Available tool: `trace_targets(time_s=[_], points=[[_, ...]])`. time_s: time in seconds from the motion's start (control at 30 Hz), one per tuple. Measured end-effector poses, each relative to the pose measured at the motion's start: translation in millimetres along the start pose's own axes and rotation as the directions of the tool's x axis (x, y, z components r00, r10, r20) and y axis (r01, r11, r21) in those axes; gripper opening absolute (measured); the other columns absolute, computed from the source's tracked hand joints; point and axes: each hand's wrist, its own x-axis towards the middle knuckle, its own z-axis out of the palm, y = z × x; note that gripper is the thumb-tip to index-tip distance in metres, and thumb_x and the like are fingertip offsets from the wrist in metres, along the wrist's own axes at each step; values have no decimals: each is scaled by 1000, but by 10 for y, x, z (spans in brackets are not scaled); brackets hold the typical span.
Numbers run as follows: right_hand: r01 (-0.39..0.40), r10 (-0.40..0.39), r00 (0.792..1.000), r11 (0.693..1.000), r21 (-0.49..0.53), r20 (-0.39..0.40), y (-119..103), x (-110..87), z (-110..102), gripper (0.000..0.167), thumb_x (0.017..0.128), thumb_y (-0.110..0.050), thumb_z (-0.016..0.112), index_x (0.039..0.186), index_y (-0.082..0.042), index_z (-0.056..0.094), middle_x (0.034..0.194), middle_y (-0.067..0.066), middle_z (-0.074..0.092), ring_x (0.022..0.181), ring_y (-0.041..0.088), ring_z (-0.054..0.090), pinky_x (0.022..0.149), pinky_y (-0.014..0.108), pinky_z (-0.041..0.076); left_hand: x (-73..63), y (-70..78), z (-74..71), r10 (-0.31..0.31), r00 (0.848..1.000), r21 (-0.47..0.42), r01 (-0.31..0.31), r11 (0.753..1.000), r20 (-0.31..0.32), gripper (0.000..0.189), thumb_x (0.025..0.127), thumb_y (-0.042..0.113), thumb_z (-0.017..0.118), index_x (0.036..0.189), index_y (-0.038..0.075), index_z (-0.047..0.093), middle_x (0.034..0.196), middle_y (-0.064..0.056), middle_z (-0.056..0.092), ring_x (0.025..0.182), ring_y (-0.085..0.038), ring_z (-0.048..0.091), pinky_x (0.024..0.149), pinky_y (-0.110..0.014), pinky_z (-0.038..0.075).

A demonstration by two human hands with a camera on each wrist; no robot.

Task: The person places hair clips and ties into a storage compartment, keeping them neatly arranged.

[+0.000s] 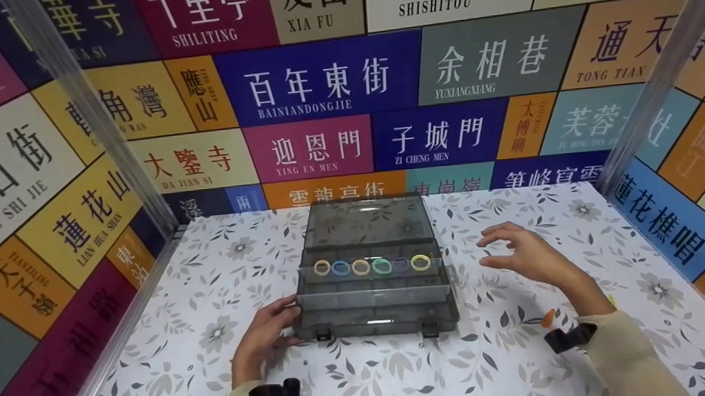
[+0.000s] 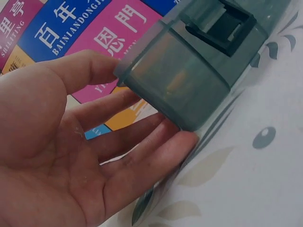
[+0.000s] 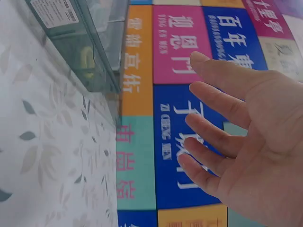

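A smoky, see-through plastic box (image 1: 377, 314) stands on the table with its lid (image 1: 369, 221) raised at the back. Several small coloured rings (image 1: 361, 267) sit in a row across its middle compartment. My left hand (image 1: 269, 326) holds the box at its left side. In the left wrist view, the thumb (image 2: 97, 71) of that hand is at the upper rim and the other fingers lie along the lower edge. My right hand (image 1: 527, 255) hovers to the right of the box, fingers loosely bent and nothing between them. The right wrist view shows this hand (image 3: 255, 137) apart from the box (image 3: 87, 56).
A small orange object (image 1: 548, 317) lies beside the right wrist, with a bit of something yellow (image 1: 612, 300) partly hidden by the forearm. The leaf-patterned tabletop (image 1: 204, 362) is bordered by walls of coloured signs (image 1: 322, 82). Clear upright posts (image 1: 127, 149) mark the corners.
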Motion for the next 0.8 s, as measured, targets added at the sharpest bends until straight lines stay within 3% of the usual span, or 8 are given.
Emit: trace_targets(time_s=[0.07,0.17,0.27,0.33,0.47,0.57,0.7,0.8], points=[[-12,12,999,1000,6,-46,87,-155,-51,37,91,-31,74,121,-9,71,139,18,56,130,38,51,103,57,49,-1,-1,10,-1,1000,12,1,1000,-10,52,99,25,60,148,7,50,150,-24,48,136,-42,49,77,-42,63],[-31,31,993,1000,1,-111,237,-352,-105,36,92,-32,73,122,-11,71,137,15,60,123,11,55,96,38,54,-2,0,10,3,1000,18,-3,1000,-24,52,100,26,60,147,7,51,149,-23,49,136,-41,50,75,-41,63],[-69,72,986,997,23,-149,406,-502,-152,38,93,-35,72,124,-13,70,135,14,59,111,-18,45,89,14,48,-5,2,4,11,1000,3,-11,1000,-23,51,100,25,61,146,7,51,149,-22,50,136,-41,49,75,-40,63],[-113,116,980,993,32,-164,523,-583,-192,42,93,-38,71,126,-12,68,136,14,58,107,-24,39,85,5,44,-6,2,4,18,1000,-6,-18,1000,-16,51,100,25,61,146,7,51,148,-22,51,136,-42,49,76,-40,63],[-234,240,957,971,54,-163,748,-727,-284,54,94,-46,68,132,-8,64,139,21,54,122,12,54,89,24,53,-4,-7,7,18,1000,-18,-18,1000,-8,51,99,24,62,146,7,51,147,-20,52,135,-41,50,77,-41,63],[-323,330,932,944,66,-152,927,-816,-338,63,93,-51,66,136,-5,60,141,29,51,127,47,47,83,35,53,1,-8,5,8,1000,-22,-8,1000,-6,51,99,24,62,146,7,52,147,-20,53,135,-40,51,78,-42,63],[-422,429,893,903,83,-134,1169,-910,-395,74,92,-57,64,141,-2,54,145,34,46,130,53,42,83,35,50,12,5,1,-13,1000,-23,13,1000,-7,51,99,25,63,145,7,52,148,-20,52,135,-40,51,78,-42,63],[-512,524,845,850,121,-106,1325,-977,-428,86,89,-65,63,146,-2,47,148,35,40,134,54,36,94,54,48,25,-3,0,-20,1000,-22,20,1000,-9,50,99,25,62,145,8,53,147,-20,53,133,-40,53,76,-42,63]])
